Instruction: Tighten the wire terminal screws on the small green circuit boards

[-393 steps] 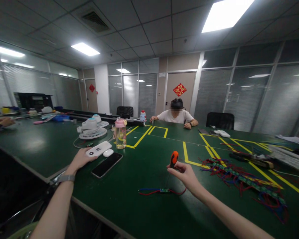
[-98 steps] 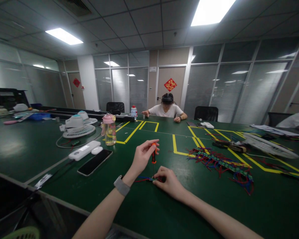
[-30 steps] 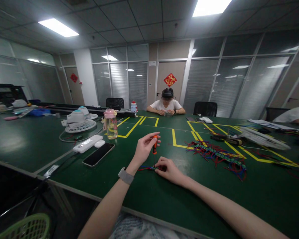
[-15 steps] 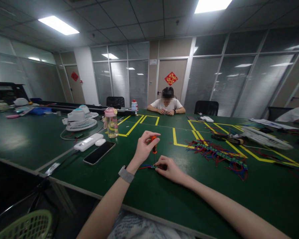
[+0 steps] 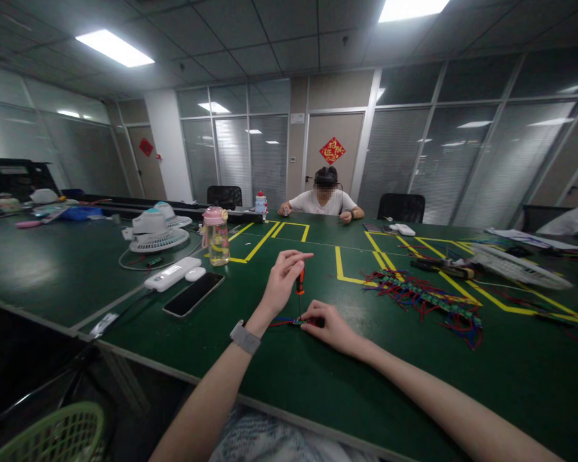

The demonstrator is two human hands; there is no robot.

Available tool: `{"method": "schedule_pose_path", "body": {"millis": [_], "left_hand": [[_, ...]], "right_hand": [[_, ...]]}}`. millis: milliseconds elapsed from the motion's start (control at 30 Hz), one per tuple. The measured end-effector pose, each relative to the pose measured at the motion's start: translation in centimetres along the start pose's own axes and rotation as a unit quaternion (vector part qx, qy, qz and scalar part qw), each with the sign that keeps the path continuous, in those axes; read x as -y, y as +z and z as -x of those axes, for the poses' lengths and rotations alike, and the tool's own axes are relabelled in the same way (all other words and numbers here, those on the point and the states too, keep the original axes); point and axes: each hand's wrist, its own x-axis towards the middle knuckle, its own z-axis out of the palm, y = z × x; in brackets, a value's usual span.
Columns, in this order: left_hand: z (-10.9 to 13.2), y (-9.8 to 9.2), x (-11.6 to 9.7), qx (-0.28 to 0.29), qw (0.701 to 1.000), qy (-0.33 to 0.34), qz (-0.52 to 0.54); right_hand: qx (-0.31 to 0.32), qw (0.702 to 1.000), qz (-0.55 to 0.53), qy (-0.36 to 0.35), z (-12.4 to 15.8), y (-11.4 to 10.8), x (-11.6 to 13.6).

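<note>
My left hand (image 5: pixel 282 282) is closed around the handle of an orange and black screwdriver (image 5: pixel 300 282), which stands upright with its shaft pointing down. The tip meets a small green circuit board (image 5: pixel 297 322) lying on the table. Red and blue wires (image 5: pixel 280 320) run out from the board's left side. Pinched at the board's right end are the fingertips of my right hand (image 5: pixel 328 326), which rests on the table. Those fingers hide part of the board.
On the green table (image 5: pixel 250 398), a phone (image 5: pixel 193 295), white power strip (image 5: pixel 172 274), pink-lidded bottle (image 5: pixel 216 237) and white fan (image 5: pixel 157 231) lie to the left. A row of wired circuit boards (image 5: pixel 424 298) lies right. A person (image 5: pixel 325 199) sits opposite.
My left fingers have shifted around the screwdriver handle, covering its top more. The right hand keeps its place at the board. Across the table, the person's hands have moved apart.
</note>
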Motion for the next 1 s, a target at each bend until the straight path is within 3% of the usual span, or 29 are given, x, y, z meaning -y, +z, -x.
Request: {"method": "schedule_pose_path", "body": {"millis": [133, 367, 533, 733, 900, 1000], "left_hand": [[-0.03, 0.23, 0.1, 0.029, 0.993, -0.039, 0.104], [0.0, 0.08, 0.29, -0.026, 1.0, 0.004, -0.011], [0.04, 0.26, 0.21, 0.026, 0.994, -0.035, 0.105], [0.06, 0.18, 0.17, -0.005, 1.0, -0.008, 0.013], [0.02, 0.28, -0.06, 0.031, 0.994, -0.04, 0.097], [0.05, 0.23, -0.02, 0.01, 0.998, -0.028, 0.05]], "right_hand": [[0.0, 1.0, 0.003, -0.002, 0.01, -0.09, 0.14], [-0.001, 1.0, -0.001, 0.002, 0.05, -0.19, 0.35], [0.001, 1.0, 0.001, 0.002, 0.04, -0.26, 0.47], [0.003, 1.0, 0.005, 0.002, -0.01, -0.26, 0.43], [0.006, 1.0, 0.001, 0.005, 0.03, -0.23, 0.49], [0.003, 1.0, -0.001, 0.001, 0.02, -0.19, 0.45]]}}
